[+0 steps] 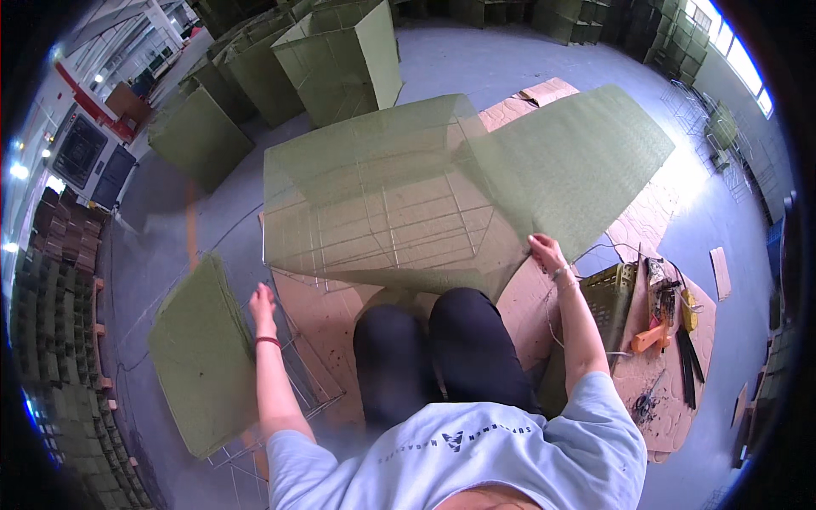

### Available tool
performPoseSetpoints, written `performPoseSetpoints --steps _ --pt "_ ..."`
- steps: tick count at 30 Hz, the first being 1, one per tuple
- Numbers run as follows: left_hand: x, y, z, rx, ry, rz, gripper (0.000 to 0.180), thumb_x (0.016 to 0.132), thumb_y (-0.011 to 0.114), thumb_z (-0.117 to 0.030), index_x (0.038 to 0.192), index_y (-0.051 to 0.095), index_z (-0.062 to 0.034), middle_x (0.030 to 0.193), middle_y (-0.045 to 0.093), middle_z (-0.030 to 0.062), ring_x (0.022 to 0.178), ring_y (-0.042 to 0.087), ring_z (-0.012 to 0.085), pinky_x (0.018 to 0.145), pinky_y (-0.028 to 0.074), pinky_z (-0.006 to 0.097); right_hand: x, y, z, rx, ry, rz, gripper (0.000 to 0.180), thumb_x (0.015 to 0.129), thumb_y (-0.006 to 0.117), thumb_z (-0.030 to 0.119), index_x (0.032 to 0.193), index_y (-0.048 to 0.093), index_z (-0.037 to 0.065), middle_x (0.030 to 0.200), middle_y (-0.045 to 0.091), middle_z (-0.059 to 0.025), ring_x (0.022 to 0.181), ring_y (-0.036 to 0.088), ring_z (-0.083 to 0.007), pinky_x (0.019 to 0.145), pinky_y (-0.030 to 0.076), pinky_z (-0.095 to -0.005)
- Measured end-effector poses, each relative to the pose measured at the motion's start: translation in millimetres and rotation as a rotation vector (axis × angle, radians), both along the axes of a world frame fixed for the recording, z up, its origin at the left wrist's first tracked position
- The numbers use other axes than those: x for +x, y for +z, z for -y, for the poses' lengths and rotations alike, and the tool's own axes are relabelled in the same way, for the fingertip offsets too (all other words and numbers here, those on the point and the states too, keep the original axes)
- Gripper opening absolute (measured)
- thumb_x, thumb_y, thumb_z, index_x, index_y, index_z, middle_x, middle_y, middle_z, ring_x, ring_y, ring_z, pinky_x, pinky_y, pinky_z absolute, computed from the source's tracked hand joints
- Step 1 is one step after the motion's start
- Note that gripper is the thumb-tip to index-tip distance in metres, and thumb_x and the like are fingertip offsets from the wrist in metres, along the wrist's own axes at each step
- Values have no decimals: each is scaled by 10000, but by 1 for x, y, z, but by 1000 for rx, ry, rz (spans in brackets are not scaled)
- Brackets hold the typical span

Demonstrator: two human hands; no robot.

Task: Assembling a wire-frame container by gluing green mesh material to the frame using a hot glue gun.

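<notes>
In front of my knees, a thin, see-through green mesh sheet (365, 183) lies over a wire frame (395, 223), whose bars show through it. My right hand (546, 252) pinches the sheet at its right edge. At the sheet's near left corner is my left hand (264, 310), its fingers closed; whatever they hold is too small to make out. A second, denser green mesh sheet (586, 140) spreads out beyond my right hand. Left of my left forearm rests a stack of green mesh panels (204, 365).
Brown cardboard (527, 297) lies beneath the work. To the right are an orange glue gun (650, 337), scissors (648, 399), black strips (688, 370) and a green plastic basket (614, 297). Tall green mesh boxes (340, 64) stand behind. Stacked brown pieces (64, 238) line the left.
</notes>
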State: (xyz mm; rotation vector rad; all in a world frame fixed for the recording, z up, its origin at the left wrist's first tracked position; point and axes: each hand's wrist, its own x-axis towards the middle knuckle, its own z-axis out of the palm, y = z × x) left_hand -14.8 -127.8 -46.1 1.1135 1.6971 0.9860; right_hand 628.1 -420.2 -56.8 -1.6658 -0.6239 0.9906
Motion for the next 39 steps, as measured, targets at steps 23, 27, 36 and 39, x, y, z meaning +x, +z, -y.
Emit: performPoseSetpoints --steps 23,27,36,39 --pt "81 10 -24 -45 231 731 536 755 682 -397 1132 489 -66 1076 500 32 961 447 150 797 351 342 -45 61 -62 277 -151 -295 282 874 541 279 929 563 4 767 633 -109 630 613 -188 574 504 -299" --pt "83 17 -22 -9 313 590 282 756 696 -270 911 582 -63 834 546 -18 783 471 106 726 360 267 -54 66 -62 277 -131 -207 276 866 554 243 969 568 -12 780 632 -97 642 608 -175 588 503 -291" --pt "31 65 -26 476 136 334 103 735 642 -149 684 558 -116 664 510 -60 608 428 52 545 312 218 -69 92 -65 279 21 -160 238 824 604 152 954 610 -48 832 644 -77 714 607 -139 682 488 -250" --pt "32 65 -28 370 96 522 115 756 604 -117 682 525 -79 720 500 -24 711 441 100 632 351 255 -69 83 -58 202 91 -140 207 817 610 118 941 619 -48 831 652 -79 717 619 -141 696 496 -251"
